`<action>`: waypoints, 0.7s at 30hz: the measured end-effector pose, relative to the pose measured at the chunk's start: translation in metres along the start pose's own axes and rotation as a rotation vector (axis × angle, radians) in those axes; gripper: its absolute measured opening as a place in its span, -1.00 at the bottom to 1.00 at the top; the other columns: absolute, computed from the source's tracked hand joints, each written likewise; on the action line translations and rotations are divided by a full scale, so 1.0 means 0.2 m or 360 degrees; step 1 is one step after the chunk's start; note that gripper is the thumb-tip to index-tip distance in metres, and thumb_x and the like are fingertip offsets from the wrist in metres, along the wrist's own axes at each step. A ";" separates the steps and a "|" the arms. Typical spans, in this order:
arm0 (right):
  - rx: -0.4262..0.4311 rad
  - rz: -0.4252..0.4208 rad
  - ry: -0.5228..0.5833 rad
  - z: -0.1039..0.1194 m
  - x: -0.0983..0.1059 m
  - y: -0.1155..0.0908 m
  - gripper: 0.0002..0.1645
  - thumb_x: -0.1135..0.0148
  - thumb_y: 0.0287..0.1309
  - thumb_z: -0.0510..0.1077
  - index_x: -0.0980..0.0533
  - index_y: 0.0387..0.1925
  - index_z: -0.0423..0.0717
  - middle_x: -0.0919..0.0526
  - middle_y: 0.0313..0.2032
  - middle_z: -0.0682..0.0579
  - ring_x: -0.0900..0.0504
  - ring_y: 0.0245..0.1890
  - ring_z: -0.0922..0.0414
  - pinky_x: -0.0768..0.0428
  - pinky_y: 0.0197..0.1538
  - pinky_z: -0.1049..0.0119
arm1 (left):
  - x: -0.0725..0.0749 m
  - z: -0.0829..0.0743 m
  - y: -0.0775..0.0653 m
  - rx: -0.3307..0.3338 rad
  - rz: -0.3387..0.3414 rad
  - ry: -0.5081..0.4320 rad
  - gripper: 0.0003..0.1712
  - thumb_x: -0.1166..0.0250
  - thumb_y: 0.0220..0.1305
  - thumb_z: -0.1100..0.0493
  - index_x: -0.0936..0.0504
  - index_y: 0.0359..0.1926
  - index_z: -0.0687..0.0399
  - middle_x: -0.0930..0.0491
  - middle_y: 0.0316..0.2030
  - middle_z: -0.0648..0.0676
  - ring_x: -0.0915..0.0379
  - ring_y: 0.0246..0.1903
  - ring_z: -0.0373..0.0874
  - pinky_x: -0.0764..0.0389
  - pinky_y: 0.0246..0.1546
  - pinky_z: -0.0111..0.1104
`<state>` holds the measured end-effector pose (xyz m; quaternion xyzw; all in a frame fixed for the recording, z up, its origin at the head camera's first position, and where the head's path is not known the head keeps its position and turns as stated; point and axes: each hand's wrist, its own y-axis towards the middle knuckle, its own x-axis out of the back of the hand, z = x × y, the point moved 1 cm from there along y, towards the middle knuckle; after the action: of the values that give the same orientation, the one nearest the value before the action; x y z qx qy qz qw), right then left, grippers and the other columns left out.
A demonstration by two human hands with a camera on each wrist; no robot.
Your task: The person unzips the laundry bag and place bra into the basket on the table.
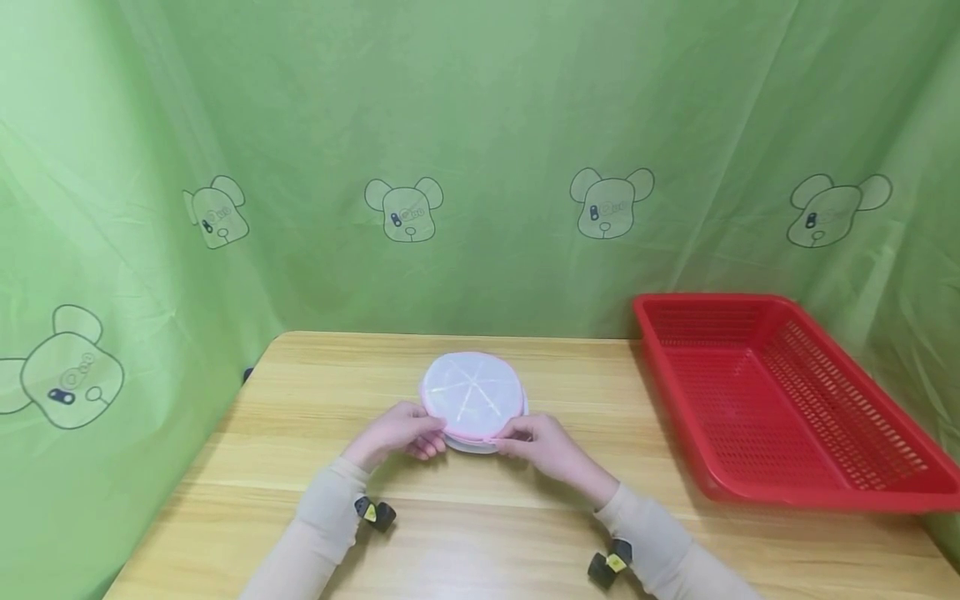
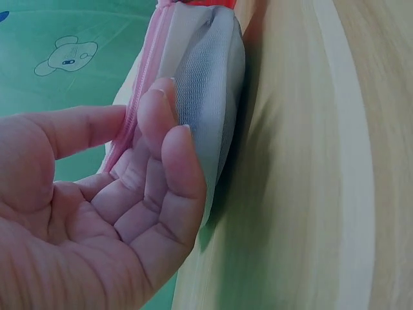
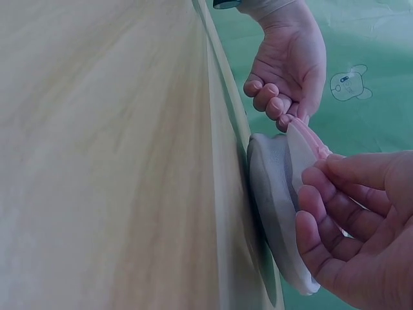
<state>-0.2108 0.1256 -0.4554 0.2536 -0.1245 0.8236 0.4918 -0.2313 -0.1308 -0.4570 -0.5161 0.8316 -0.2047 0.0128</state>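
Note:
A round zippered pouch lies on the wooden table, its pale top marked with lines like a citrus slice. Pink zipper tape runs round its rim, above a soft grey-white mesh side. At the near left of the rim, my left hand pinches the zipper edge between thumb and forefinger, other fingers curled by the side. My right hand pinches the zipper at the near right, where a small pink end shows in the head view. The zipper pull itself is hidden by the fingers.
A large red plastic basket with perforated walls stands at the right of the table. Green curtains printed with bear faces hang behind and at both sides.

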 end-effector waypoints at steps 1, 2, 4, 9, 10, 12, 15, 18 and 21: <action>0.0006 0.0003 -0.0005 0.00 0.00 0.00 -0.86 -0.30 0.19 -0.11 -0.68 -0.33 -0.10 -0.68 -0.45 -0.07 -0.52 -0.48 0.20 -0.56 -0.43 0.42 | 0.00 0.00 0.00 -0.0004 0.0002 -0.0001 -0.67 -0.17 0.36 0.14 -0.60 -0.20 0.41 -0.67 -0.52 0.01 -0.54 -0.57 -0.28 -0.67 -0.43 -0.46; 0.0001 0.0004 -0.0009 -0.01 0.00 0.00 -0.86 -0.30 0.19 -0.11 -0.67 -0.33 -0.09 -0.68 -0.45 -0.07 -0.53 -0.47 0.18 -0.57 -0.43 0.42 | 0.00 0.00 0.00 -0.0006 0.0004 -0.0006 -0.68 -0.16 0.36 0.15 -0.60 -0.19 0.41 -0.66 -0.52 0.01 -0.54 -0.57 -0.28 -0.66 -0.43 -0.47; -0.0009 0.0002 -0.0021 -0.01 0.00 0.00 -0.87 -0.30 0.19 -0.09 -0.67 -0.33 -0.06 -0.68 -0.45 -0.05 -0.54 -0.46 0.16 -0.57 -0.42 0.41 | 0.00 0.00 0.00 -0.0016 0.0001 -0.0005 -0.68 -0.16 0.36 0.16 -0.59 -0.18 0.42 -0.66 -0.52 0.00 -0.53 -0.57 -0.28 -0.66 -0.44 -0.48; -0.0052 -0.0024 -0.0030 -0.01 0.02 0.00 -0.88 -0.30 0.19 -0.07 -0.67 -0.34 -0.02 -0.68 -0.42 -0.04 -0.55 -0.42 0.13 -0.58 -0.39 0.39 | 0.01 0.00 0.00 -0.0032 -0.0030 -0.0002 -0.70 -0.16 0.36 0.18 -0.59 -0.19 0.42 -0.65 -0.53 0.01 -0.53 -0.57 -0.28 -0.65 -0.46 -0.49; -0.0060 -0.0027 -0.0028 0.00 0.02 0.00 -0.89 -0.30 0.18 -0.08 -0.66 -0.34 -0.02 -0.68 -0.42 -0.05 -0.54 -0.42 0.13 -0.58 -0.38 0.39 | 0.01 0.00 0.00 -0.0032 -0.0035 -0.0005 -0.70 -0.16 0.36 0.18 -0.59 -0.19 0.42 -0.65 -0.53 0.01 -0.52 -0.57 -0.28 -0.64 -0.47 -0.49; -0.0064 -0.0034 -0.0030 0.00 0.03 0.00 -0.89 -0.30 0.18 -0.09 -0.66 -0.35 -0.03 -0.69 -0.41 -0.05 -0.54 -0.42 0.15 -0.57 -0.37 0.39 | 0.01 -0.01 -0.01 -0.0031 -0.0039 -0.0008 -0.70 -0.15 0.36 0.18 -0.59 -0.19 0.42 -0.64 -0.53 0.01 -0.52 -0.58 -0.28 -0.64 -0.47 -0.50; -0.0064 -0.0036 -0.0036 0.01 0.04 0.00 -0.89 -0.30 0.19 -0.09 -0.66 -0.35 -0.04 -0.69 -0.41 -0.02 -0.53 -0.42 0.17 -0.56 -0.36 0.40 | 0.01 -0.01 -0.01 -0.0033 -0.0035 -0.0006 -0.70 -0.15 0.36 0.18 -0.59 -0.20 0.43 -0.64 -0.54 0.00 -0.52 -0.58 -0.28 -0.64 -0.48 -0.50; -0.0064 -0.0029 -0.0036 0.01 0.04 0.00 -0.88 -0.30 0.19 -0.09 -0.66 -0.35 -0.04 -0.69 -0.41 0.00 -0.54 -0.41 0.18 -0.56 -0.34 0.40 | 0.01 -0.01 -0.01 -0.0028 -0.0034 -0.0010 -0.70 -0.15 0.36 0.18 -0.59 -0.20 0.43 -0.64 -0.54 0.00 -0.53 -0.58 -0.28 -0.64 -0.47 -0.50; -0.0064 -0.0031 -0.0034 0.00 0.05 0.00 -0.88 -0.30 0.19 -0.08 -0.67 -0.33 -0.03 -0.70 -0.39 0.00 -0.55 -0.40 0.16 -0.57 -0.32 0.39 | 0.01 -0.01 -0.01 -0.0028 -0.0039 -0.0004 -0.70 -0.15 0.36 0.18 -0.59 -0.19 0.42 -0.65 -0.53 0.00 -0.53 -0.58 -0.28 -0.64 -0.47 -0.50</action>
<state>-0.2141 0.1330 -0.4502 0.2538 -0.1438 0.8133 0.5034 -0.2317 -0.1333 -0.4548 -0.5266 0.8270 -0.1969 0.0066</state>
